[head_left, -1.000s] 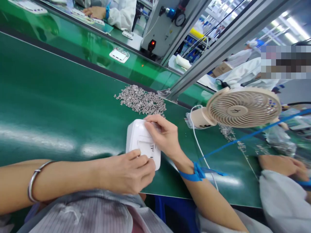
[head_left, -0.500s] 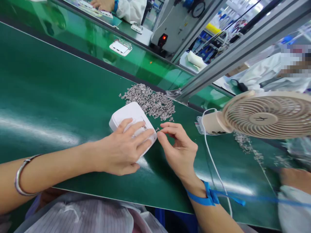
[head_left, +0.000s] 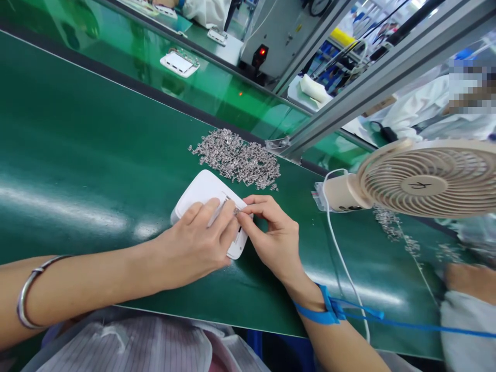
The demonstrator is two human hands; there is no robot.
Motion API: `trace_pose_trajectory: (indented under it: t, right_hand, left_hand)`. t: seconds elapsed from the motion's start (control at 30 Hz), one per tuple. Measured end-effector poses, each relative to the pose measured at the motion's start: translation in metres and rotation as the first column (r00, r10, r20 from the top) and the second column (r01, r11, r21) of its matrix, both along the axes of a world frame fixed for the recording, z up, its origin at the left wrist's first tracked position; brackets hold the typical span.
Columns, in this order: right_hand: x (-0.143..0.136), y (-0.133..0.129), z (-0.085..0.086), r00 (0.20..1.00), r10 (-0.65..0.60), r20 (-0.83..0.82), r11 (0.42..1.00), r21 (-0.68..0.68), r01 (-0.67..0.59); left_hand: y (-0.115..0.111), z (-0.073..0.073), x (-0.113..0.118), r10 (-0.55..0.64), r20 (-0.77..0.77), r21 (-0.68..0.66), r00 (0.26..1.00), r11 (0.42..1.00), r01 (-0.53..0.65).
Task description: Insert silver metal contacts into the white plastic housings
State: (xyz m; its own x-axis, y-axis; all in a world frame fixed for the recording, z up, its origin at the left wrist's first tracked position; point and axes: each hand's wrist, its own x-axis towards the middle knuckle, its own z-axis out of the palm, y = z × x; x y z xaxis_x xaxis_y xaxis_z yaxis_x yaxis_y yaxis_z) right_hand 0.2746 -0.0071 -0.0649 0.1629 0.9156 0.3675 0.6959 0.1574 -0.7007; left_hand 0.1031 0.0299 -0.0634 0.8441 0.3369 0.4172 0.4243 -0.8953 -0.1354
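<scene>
A white plastic housing with rounded corners lies tilted on the green bench, a slotted recess showing near its right edge. My left hand rests over it with fingers bent, gripping it against the bench and covering much of its face. At the recess, thumb and forefinger of my right hand pinch a small metal contact, partly hidden by the fingertips. Just beyond the housing is a pile of small metal contacts.
To the right stand a beige fan and its white cable. A blue wrist strap cord crosses toward a co-worker's sleeve. Along the far side runs a green conveyor carrying a white part, beside a metal frame post.
My right hand has moved left, bringing the contact to the recess. The housing has turned slightly and my left fingers have bent more. On the conveyor, the white part has shifted left.
</scene>
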Motion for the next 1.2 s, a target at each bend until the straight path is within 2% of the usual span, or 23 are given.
trace_pose_trajectory:
  t: [0.3, 0.47, 0.7, 0.97, 1.2]
  right_hand:
    - [-0.003, -0.001, 0.0, 0.986, -0.048, 0.16, 0.998, 0.038, 0.043]
    - [-0.003, -0.002, 0.001, 0.981, -0.049, 0.187, 0.998, 0.038, 0.042]
    - [-0.002, -0.013, -0.002, 0.984, -0.026, 0.178, 0.996, 0.092, 0.009]
    - [-0.004, -0.022, -0.007, 0.97, -0.025, 0.241, 0.987, 0.16, -0.014]
    - [-0.004, -0.023, -0.01, 0.943, -0.019, 0.332, 0.979, 0.196, -0.049]
  left_hand:
    - [0.004, 0.002, 0.001, 0.004, 0.006, -0.015, 1.0, 1.0, -0.004]
    - [0.004, 0.002, 0.002, 0.021, 0.013, -0.008, 1.0, 1.0, -0.021]
    - [0.002, 0.001, 0.002, 0.037, -0.013, -0.001, 0.999, 0.999, -0.037]
    - [0.001, -0.001, 0.001, 0.056, -0.03, 0.019, 0.998, 0.998, -0.055]
    - [-0.001, 0.0, 0.001, 0.11, -0.053, 0.092, 0.993, 0.99, -0.105]
